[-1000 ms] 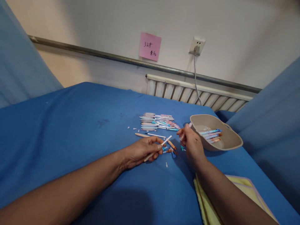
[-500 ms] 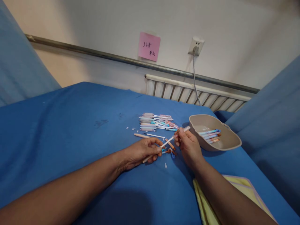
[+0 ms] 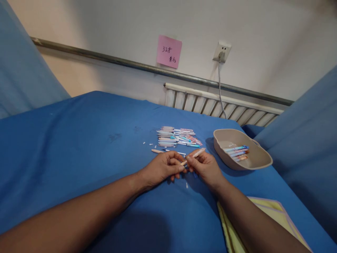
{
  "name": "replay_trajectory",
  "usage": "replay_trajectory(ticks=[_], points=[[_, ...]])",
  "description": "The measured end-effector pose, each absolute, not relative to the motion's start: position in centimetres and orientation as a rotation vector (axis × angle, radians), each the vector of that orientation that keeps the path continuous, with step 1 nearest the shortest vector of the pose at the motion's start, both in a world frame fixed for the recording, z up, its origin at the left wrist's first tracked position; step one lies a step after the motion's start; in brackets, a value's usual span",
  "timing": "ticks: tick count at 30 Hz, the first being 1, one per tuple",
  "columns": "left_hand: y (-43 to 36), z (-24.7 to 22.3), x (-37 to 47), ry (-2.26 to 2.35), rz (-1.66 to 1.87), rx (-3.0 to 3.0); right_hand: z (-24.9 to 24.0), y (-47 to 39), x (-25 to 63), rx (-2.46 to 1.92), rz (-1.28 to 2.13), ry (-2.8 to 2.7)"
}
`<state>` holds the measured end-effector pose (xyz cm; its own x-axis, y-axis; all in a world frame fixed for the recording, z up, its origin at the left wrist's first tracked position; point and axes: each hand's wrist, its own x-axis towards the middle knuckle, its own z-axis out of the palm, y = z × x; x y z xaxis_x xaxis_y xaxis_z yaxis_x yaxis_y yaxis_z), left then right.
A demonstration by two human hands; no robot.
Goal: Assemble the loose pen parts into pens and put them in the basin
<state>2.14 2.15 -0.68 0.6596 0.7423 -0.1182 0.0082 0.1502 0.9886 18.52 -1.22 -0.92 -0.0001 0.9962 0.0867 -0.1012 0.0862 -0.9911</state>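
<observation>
The person's left grip (image 3: pixel 164 167) and right grip (image 3: pixel 207 167) come close together over the blue cloth (image 3: pixel 116 218), and both are closed on 1 pen (image 3: pixel 198 152). The left grip pinches its beige lower part, and the right grip pinches its clear, pinkish upper part. The pen is tilted, with its upper end to the right; the fingers hide whether the 2 parts are fully joined. Just beyond the left grip lie 1 beige barrel (image 3: pixel 157 151) and 1 white refill (image 3: pixel 176 152) with a dark tip. Farther beyond both grips is a pile of pen parts (image 3: pixel 167 135). On the near side, between the grips, lies 1 small white tip (image 3: pixel 187 185). To the right of the right grip, and apart from it, stands a beige basin (image 3: pixel 223 161), in which several pens (image 3: pixel 238 153) lie. A yellow towel (image 3: pixel 273 214) is nearer than the right grip, partly under the forearm.
</observation>
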Motion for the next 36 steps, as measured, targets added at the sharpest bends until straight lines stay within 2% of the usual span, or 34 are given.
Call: replay_trajectory(ticks=[10,23,36], points=[[1.7,-0.5,2.3,0.732,0.682,1.345,-0.7,-1.3,19.1,-1.028,1.258,-1.218],[1.9,0.2,1.6,0.541,0.506,1.181,-0.8,-1.6,19.6,-0.983,1.253,-1.31],[1.7,0.5,1.7,0.604,0.435,1.109,-1.1,-1.5,19.2,-1.017,1.228,-1.234]])
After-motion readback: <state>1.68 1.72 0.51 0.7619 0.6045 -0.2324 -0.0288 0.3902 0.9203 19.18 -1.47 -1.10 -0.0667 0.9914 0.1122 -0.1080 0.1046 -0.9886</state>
